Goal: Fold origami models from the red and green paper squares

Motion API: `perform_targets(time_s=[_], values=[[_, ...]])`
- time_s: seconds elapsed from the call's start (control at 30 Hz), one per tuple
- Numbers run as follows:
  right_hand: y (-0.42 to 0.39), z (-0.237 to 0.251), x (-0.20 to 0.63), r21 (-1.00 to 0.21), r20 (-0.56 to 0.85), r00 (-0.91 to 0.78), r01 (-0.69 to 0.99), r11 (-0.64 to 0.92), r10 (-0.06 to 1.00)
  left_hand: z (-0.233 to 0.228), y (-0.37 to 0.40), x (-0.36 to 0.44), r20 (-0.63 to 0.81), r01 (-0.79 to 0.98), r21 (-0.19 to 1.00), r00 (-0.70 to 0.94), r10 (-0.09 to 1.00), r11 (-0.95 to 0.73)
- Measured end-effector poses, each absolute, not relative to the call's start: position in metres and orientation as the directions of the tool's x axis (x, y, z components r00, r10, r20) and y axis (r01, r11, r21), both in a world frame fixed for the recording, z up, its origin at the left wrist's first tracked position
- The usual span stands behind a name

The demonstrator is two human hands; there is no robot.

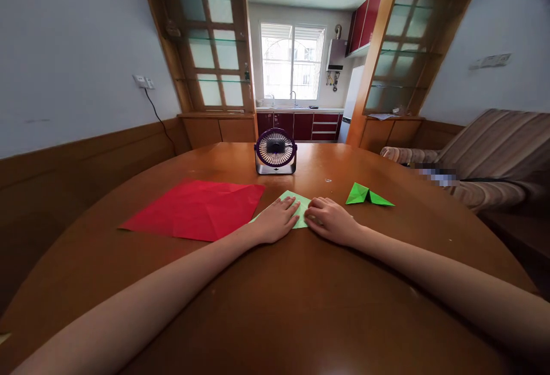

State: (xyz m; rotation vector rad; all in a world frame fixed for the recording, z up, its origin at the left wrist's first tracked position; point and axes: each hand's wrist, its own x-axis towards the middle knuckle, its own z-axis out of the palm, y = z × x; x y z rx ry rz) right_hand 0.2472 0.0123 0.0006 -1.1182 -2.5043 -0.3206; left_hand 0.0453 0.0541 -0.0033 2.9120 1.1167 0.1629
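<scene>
A sheet of pale green paper (pixel 301 200) lies on the wooden table, partly covered by both hands. My left hand (pixel 276 220) rests flat on it, fingers stretched out and slightly apart. At the sheet's right edge, my right hand (pixel 333 220) has its fingers curled in and pressed together on the paper. What exactly lies under those fingertips is hidden. To the right stands a folded bright green paper piece (pixel 357 194), bent into two peaks. Left of my hands a large creased red paper sheet (pixel 195 209) is spread out.
A small purple desk fan (pixel 275 149) stands behind the paper, near the far side of the round table (pixel 275 306). A striped armchair (pixel 494 152) is at the right. Beyond the table are shelves and a kitchen with a window (pixel 292 60).
</scene>
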Motion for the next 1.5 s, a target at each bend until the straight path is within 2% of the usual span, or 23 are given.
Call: perform_targets(time_s=[0.13, 0.3, 0.47, 0.67, 1.07, 1.27, 1.5], values=[[0.018, -0.007, 0.242, -0.036, 0.415, -0.609, 0.732, 0.681, 0.676, -0.009, 0.059, 0.044, 0.084, 0.646, 0.019, 0.759, 0.645, -0.763], [0.027, -0.021, 0.249, -0.162, 0.297, -0.601, 0.734, 0.659, 0.742, -0.014, 0.061, 0.045, 0.057, 0.683, 0.011, 0.729, 0.683, -0.73], [0.032, -0.026, 0.255, -0.156, 0.185, -0.583, 0.778, 0.609, 0.791, -0.016, 0.059, 0.046, 0.062, 0.753, 0.012, 0.656, 0.752, -0.658], [0.035, -0.03, 0.256, -0.142, 0.125, -0.558, 0.808, 0.571, 0.821, -0.018, 0.061, 0.043, 0.082, 0.763, 0.036, 0.642, 0.763, -0.646], [0.027, -0.018, 0.255, -0.107, 0.179, -0.549, 0.814, 0.571, 0.816, -0.003, 0.057, 0.038, 0.07, 0.782, 0.051, 0.618, 0.783, -0.621], [0.025, -0.013, 0.254, -0.093, 0.202, -0.566, 0.801, 0.591, 0.799, -0.002, 0.079, 0.061, 0.169, 0.757, 0.034, 0.64, 0.75, -0.653], [0.028, -0.006, 0.26, -0.205, 0.285, -0.561, 0.756, 0.621, 0.777, -0.021, 0.092, 0.065, 0.125, 0.736, 0.041, 0.667, 0.734, -0.676]])
